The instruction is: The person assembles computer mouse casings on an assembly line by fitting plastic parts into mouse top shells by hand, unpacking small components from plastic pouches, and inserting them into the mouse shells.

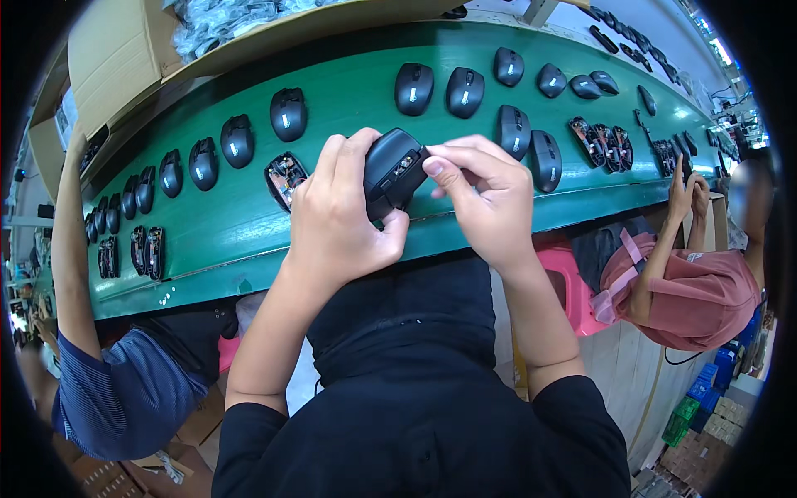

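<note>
A black computer mouse (383,173) is held up over the near edge of the green bench, tilted, with metal parts showing through a gap in its side. My left hand (336,207) wraps around it from the left, thumb underneath. At its right edge my right hand (491,197) pinches with thumb and forefinger; whether a small part sits between those fingertips is hidden. Just beyond my left hand lies an opened mouse body (285,176), its circuit board exposed. Right of my right hand, a closed mouse (545,161) rests on the bench.
Closed mice (414,89) stand in rows along the green bench (349,79). Several open mouse bodies (613,148) lie at right, others at left. A cardboard box (112,62) with plastic bags (224,25) stands at the far left. Co-workers sit on both sides, one in a pink top (697,295).
</note>
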Tool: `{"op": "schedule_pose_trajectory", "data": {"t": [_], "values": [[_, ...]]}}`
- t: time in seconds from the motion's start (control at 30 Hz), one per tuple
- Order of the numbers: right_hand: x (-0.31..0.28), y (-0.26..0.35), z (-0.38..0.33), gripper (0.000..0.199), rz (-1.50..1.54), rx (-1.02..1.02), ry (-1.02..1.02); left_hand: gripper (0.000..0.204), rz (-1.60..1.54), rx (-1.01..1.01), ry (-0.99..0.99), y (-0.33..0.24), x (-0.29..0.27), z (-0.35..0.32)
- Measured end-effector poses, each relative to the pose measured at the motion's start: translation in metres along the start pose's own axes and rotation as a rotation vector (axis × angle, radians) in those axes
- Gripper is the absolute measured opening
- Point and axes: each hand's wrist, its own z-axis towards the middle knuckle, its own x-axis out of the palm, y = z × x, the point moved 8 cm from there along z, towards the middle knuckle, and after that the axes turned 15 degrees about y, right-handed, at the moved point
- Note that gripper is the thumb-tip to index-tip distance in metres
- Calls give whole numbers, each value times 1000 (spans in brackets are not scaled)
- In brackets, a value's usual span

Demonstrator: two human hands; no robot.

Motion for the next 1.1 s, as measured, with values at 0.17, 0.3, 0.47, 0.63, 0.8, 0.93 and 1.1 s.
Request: {"op": "schedule_pose_trajectory", "data": {"t": [0.17, 0.3, 0.47, 0.63, 0.8, 0.93, 1.1], "values": [[2, -4, -3, 12, 352, 87, -8, 66, 42, -12, 7, -6, -2, 0], [-2, -11, -4, 9, 470, 121, 45, 62, 79, -17, 22, -5, -1, 1], [1, -14, -8, 7, 508, 166, 54, 62, 13, 10, -14, -6, -1, 0], [5, -27, -5, 9, 660, 201, 174, 68, -65, 154, -40, -2, -1, -1], [18, -33, -1, 20, 774, 255, 334, 76, -135, 284, -39, -1, -2, -5], [29, -17, -6, 25, 699, 224, 449, 75, -85, 265, 13, -1, 0, -8], [38, -9, -6, 53, 402, 220, 434, 72, 79, 360, 69, -9, 2, -9]]}}
